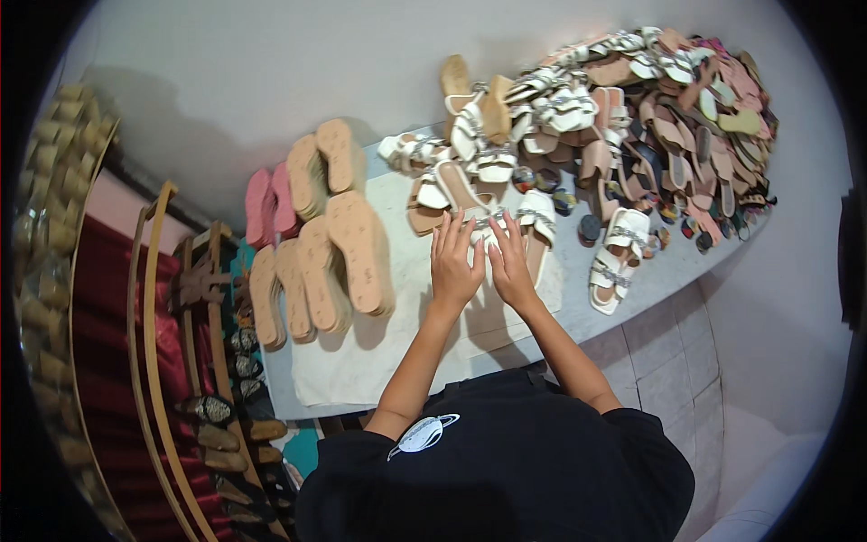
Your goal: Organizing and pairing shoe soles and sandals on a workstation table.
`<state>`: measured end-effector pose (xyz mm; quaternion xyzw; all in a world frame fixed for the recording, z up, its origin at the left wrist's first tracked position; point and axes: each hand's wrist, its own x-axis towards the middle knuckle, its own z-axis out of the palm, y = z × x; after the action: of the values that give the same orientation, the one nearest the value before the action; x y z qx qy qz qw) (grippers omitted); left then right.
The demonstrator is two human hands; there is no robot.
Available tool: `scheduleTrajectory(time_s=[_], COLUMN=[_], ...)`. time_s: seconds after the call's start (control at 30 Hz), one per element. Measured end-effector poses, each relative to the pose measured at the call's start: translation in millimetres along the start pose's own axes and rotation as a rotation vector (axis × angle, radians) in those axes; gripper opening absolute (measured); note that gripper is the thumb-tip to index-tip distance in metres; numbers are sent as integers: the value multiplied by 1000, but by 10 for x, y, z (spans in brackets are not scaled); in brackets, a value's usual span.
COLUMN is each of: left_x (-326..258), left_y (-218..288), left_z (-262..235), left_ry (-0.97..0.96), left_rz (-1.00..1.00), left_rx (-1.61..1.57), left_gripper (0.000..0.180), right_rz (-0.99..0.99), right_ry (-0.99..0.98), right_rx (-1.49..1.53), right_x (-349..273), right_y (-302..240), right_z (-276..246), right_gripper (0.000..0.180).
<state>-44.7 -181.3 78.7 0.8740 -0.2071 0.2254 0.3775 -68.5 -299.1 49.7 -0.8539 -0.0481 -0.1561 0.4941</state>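
My left hand [455,271] and my right hand [511,271] are side by side over the near edge of a group of white sandals, fingers stretched out and slightly apart. Between and just beyond my fingertips is a white sandal [459,185] with a tan insole and a grey braided-looking strap, partly covered by my hands. Another white sandal [536,211] lies right beside my right hand. Neither hand is visibly gripping anything. Whether the fingertips press on the straps cannot be made out. Farther right, a white two-strap sandal [619,257] lies apart.
Stacks of tan soles [356,239] and pink soles [259,208] stand at the table's left. A pale cloth [406,348] covers part of the tabletop. A large heap of sandals [668,135] fills the far right. Wooden racks [149,298] with shoes stand at left.
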Motion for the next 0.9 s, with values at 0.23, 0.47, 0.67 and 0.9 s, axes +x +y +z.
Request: scheduleTrajectory(time_s=[0.23,0.47,0.67,0.9], left_x=[395,813,1266,1985], left_y=[609,1108,1515,1776], left_z=[1007,1908,2651,3458], left_ry=[-99,-167,-154,-172], left_rz=[126,237,284,400], left_rx=[-136,-213,-376,-274], left_gripper=[34,38,39,55], right_rz=[77,11,9,0], right_ry=[199,353,381,386], right_rx=[-118,-211,-266,-244], right_x=[126,324,564,946], right_y=[581,1187,1700,2047], right_z=[-994,-1804,-2457,-3109], right_gripper=[41,39,39,41])
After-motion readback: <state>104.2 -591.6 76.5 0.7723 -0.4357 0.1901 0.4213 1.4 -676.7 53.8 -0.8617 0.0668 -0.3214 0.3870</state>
